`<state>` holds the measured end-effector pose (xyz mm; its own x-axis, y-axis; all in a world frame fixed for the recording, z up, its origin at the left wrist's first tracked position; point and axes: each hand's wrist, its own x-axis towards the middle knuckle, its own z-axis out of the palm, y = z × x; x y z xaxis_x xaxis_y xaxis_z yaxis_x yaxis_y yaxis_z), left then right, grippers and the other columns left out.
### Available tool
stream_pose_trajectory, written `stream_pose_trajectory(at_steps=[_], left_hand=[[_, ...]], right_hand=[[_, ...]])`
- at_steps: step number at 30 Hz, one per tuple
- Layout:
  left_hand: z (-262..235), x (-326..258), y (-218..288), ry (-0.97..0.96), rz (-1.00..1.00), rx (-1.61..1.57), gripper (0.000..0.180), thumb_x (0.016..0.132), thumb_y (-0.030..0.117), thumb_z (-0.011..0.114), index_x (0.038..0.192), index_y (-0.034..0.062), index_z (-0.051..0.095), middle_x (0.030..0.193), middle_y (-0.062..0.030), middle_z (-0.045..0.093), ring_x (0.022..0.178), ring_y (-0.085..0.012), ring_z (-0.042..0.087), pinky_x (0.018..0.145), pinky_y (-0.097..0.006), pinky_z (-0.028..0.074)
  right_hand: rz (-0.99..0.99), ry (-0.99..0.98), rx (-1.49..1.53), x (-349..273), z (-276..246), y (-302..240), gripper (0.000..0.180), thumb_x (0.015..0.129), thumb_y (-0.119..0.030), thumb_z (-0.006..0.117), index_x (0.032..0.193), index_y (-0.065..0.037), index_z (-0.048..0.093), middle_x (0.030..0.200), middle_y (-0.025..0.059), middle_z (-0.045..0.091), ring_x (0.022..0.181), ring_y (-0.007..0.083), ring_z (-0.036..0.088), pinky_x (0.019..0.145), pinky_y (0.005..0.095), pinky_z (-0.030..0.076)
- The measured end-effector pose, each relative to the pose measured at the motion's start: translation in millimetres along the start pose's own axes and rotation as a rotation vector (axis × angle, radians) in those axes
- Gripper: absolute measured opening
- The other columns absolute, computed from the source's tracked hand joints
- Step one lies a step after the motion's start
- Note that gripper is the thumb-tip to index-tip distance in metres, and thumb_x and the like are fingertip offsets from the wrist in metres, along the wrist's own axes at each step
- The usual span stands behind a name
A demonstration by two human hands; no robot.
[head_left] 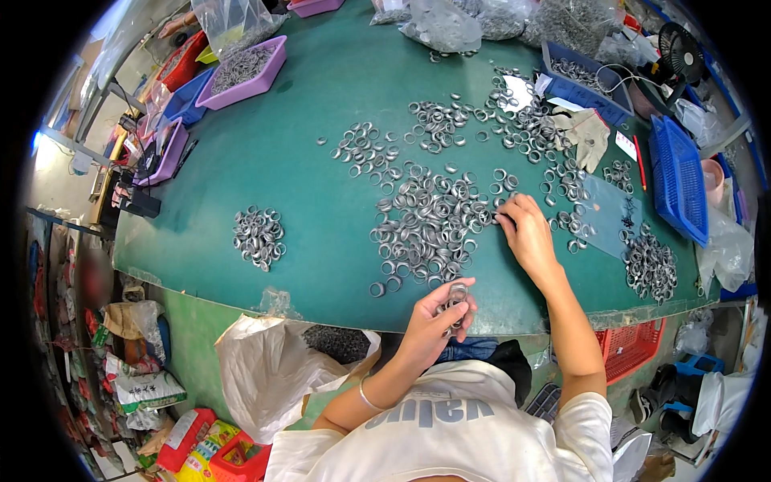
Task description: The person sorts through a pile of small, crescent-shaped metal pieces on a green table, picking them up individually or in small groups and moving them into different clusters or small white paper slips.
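Note:
Many small grey metal rings lie spread in a loose heap on the green table. My left hand is at the table's near edge, closed around a short stack of metal rings. My right hand reaches onto the table with its fingertips touching rings at the right side of the heap. A separate small cluster of rings sits to the left, and another pile of rings lies at the right.
A purple tray of rings stands at the back left, beside blue and red trays. A blue basket, a work glove and a small fan are at the right. Plastic bags of rings line the far edge. A white sack sits below the table.

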<state>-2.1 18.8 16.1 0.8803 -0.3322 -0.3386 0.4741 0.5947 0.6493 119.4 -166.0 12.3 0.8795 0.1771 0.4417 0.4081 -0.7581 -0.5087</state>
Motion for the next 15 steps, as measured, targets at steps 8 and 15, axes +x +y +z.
stream_pose_trajectory(at_steps=[8,15], left_hand=[[-18,1,-2,0.036,-0.085,-0.222,0.032,0.094,0.019,0.054,0.120,0.0002,0.055,0.094,-0.0067,0.059,0.077,-0.0144,0.055,0.057,-0.025,0.046],[-6,4,-1,0.032,-0.095,-0.208,0.032,0.096,0.021,0.053,0.120,0.0005,0.057,0.097,-0.0049,0.062,0.081,-0.0104,0.058,0.066,-0.023,0.050]], right_hand=[[-0.278,0.068,0.113,-34,-27,-44,0.018,0.066,-0.003,0.071,0.083,-0.006,0.069,0.076,0.0049,0.058,0.068,0.0215,0.053,0.060,0.0334,0.038],[-0.461,0.066,0.110,-65,-29,-59,0.029,0.061,-0.007,0.068,0.090,-0.006,0.069,0.082,0.0046,0.061,0.070,0.0212,0.055,0.061,0.0337,0.038]])
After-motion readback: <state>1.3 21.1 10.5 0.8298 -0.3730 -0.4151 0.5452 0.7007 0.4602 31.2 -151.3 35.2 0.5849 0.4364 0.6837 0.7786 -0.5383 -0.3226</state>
